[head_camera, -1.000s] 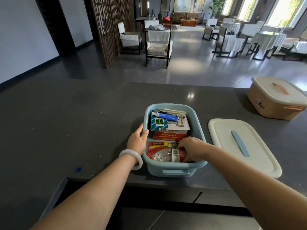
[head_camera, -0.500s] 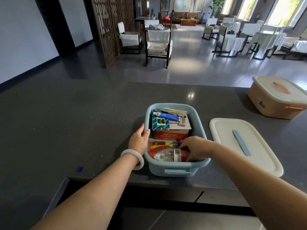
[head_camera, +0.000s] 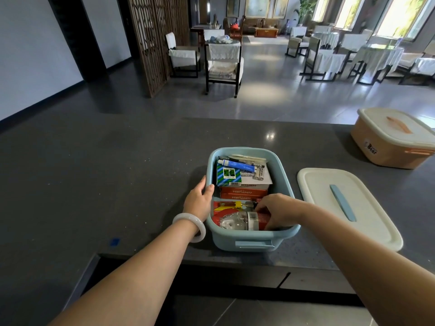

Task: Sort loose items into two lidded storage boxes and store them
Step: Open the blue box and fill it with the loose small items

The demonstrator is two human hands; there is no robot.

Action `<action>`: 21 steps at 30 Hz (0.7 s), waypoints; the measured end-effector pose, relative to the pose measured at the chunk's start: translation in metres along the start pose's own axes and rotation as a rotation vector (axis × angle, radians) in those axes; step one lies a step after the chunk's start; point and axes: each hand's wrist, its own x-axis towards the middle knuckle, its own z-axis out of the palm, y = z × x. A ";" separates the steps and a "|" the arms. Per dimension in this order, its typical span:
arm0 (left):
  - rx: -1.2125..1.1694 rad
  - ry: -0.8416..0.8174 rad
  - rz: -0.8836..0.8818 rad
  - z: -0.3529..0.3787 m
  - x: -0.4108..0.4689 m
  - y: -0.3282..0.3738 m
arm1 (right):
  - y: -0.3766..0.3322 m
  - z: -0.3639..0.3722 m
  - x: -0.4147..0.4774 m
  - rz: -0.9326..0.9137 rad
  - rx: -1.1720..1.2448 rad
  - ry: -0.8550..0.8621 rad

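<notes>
A light blue storage box (head_camera: 254,241) stands open near the counter's front edge, filled with items: a blue tube (head_camera: 236,164), a green-and-blue carton (head_camera: 228,176), orange boxes (head_camera: 243,193) and a clear-and-red bottle (head_camera: 242,221) lying at the near end. My left hand (head_camera: 199,200) grips the box's left rim. Inside the box, my right hand (head_camera: 280,211) has its curled fingers on the bottle's red end. The box's cream lid (head_camera: 348,205) with a blue handle lies flat to the right. An orange box (head_camera: 393,141) with its cream lid on stands at the far right.
The dark stone counter (head_camera: 117,184) stretches left and back from the box. A small blue mark (head_camera: 114,241) sits near the front edge. Beyond the counter are chairs (head_camera: 223,64) and cloth-covered tables on a grey floor.
My right hand has shifted slightly over the bottle's red end inside the blue box. My left hand stays on the left rim.
</notes>
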 end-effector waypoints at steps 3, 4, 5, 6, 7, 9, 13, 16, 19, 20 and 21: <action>0.006 0.003 0.004 0.000 0.000 0.000 | 0.001 0.000 0.001 0.000 0.001 -0.002; 0.002 0.003 0.005 -0.001 0.000 0.000 | 0.001 0.000 0.001 0.002 0.011 -0.003; 0.000 0.003 0.004 0.000 -0.001 0.000 | 0.002 0.001 0.002 0.007 0.027 -0.005; -0.001 0.003 0.005 0.000 -0.001 0.000 | 0.003 0.001 0.002 0.012 0.042 -0.007; -0.001 0.003 0.006 0.000 -0.001 0.000 | 0.003 0.001 0.003 0.016 0.052 -0.007; 0.000 0.003 0.008 0.000 -0.001 0.000 | 0.003 0.001 0.005 0.024 0.071 -0.004; 0.004 0.002 0.014 -0.001 -0.002 0.001 | 0.004 0.001 0.005 0.056 0.192 0.017; -0.001 0.000 0.009 -0.001 -0.002 0.002 | 0.005 0.002 0.005 0.082 0.238 0.068; 0.001 -0.002 0.001 -0.001 -0.003 0.003 | 0.004 0.001 0.005 0.112 0.283 0.102; 0.005 -0.003 0.001 -0.001 -0.003 0.003 | 0.004 0.001 0.006 0.121 0.293 0.113; 0.008 -0.004 0.000 -0.001 -0.003 0.003 | 0.003 0.001 0.006 0.131 0.299 0.126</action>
